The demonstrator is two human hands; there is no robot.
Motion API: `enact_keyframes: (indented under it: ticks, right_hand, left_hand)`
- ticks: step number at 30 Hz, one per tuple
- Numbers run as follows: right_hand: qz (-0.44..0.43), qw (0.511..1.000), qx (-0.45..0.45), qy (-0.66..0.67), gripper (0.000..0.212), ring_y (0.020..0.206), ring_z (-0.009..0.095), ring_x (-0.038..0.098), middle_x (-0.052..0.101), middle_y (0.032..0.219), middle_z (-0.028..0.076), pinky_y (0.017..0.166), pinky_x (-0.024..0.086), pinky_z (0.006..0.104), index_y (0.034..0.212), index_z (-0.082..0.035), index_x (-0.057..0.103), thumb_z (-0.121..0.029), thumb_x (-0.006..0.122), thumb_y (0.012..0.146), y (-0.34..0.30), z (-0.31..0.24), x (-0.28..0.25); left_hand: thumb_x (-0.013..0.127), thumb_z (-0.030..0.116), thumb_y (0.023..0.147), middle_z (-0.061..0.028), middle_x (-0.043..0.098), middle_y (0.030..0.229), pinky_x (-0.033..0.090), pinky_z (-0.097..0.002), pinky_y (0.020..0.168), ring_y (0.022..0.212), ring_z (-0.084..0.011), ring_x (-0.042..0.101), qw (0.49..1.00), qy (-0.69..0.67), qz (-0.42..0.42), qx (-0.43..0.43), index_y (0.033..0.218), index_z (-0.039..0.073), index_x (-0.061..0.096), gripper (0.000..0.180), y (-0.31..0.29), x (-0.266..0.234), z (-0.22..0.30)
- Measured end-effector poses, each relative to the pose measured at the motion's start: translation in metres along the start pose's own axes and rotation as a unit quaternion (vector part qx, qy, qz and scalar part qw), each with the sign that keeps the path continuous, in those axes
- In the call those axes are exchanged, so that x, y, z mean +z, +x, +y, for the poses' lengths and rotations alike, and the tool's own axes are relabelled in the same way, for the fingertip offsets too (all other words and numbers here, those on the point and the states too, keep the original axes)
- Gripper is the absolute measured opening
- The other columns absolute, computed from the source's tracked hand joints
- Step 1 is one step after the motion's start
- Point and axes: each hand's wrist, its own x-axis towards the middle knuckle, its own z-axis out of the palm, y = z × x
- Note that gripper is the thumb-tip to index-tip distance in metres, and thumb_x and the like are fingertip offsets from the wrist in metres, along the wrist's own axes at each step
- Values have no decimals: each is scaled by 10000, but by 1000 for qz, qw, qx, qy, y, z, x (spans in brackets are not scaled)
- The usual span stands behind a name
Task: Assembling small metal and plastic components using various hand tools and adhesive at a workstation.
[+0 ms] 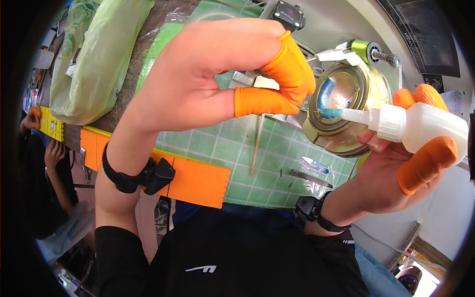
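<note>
Pinches thumb to finger in the left hand (208,69), cannot tell on what, if anything; curls the right hand (381,180) round the white bottle (435,129), blue tip (330,113) before the round metal part (347,88). Risks, if squeezed hard, a stray drip.

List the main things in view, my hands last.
metal part: one, brassy, right of centre
squeeze bottle: one, translucent white, far right
spool: one, green, above metal part
grid mat: one, green, centre
snips: one, blue, on mat
stick: one, brown, on mat
board: one, orange, mat's near edge
bag: one, pale green, upper left
co-worker's hands: two, orange on one, far left
wristbands: two, black, wrists
left hand: one, orange-tipped, by bottle tip
right hand: one, orange-tipped, holding bottle
</note>
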Motion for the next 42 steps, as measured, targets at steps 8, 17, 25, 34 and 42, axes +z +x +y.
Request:
enact_keyframes:
  ticks: [8, 17, 25, 34, 42]
  right_hand:
    - [-12, 991, 80, 106, 752, 667, 265, 712, 692, 1072, 318, 567, 601, 338, 1266, 178, 559, -543, 500, 1059, -2, 0, -8]
    - [72, 996, 14, 52, 727, 799, 298, 744, 676, 1130, 324, 632, 624, 349, 1257, 171, 545, -528, 464, 1074, -1, -1, 14]
    - [-15, 991, 73, 109, 740, 565, 207, 615, 667, 940, 265, 530, 542, 304, 1126, 137, 572, -590, 454, 1055, -9, -10, -3]
    - [-6, 877, 102, 469, 599, 834, 189, 642, 647, 1083, 146, 723, 555, 301, 1215, 58, 551, -518, 555, 1050, -45, 58, -152]
    - [155, 934, 184, -264, 202, 777, 42, 585, 749, 986, 40, 711, 473, 209, 1145, -4, 737, -129, 638, 1021, -55, 111, -257]
  left_hand:
    - [837, 32, 767, -121, 717, 878, 570, -501, 998, 892, -273, 731, 1000, 5, -11, -2, 862, 6, 705, 165, 2, -1, -2]
    - [837, 22, 765, -126, 721, 883, 571, -508, 999, 894, -273, 731, 1000, 15, -12, -1, 867, 3, 710, 164, -2, -4, -2]
    - [832, 5, 762, -133, 720, 883, 565, -521, 1007, 895, -282, 728, 1000, -8, -14, 12, 863, -4, 709, 159, 4, 0, 2]
    - [743, 27, 818, -150, 673, 954, 431, -669, 1102, 952, -284, 662, 997, 16, -18, -78, 852, -26, 644, 117, -7, -2, 10]
    - [685, 54, 874, -176, 599, 1045, 298, -730, 1161, 1028, -316, 615, 992, 59, -50, -97, 870, -16, 586, 121, -28, -27, -20]
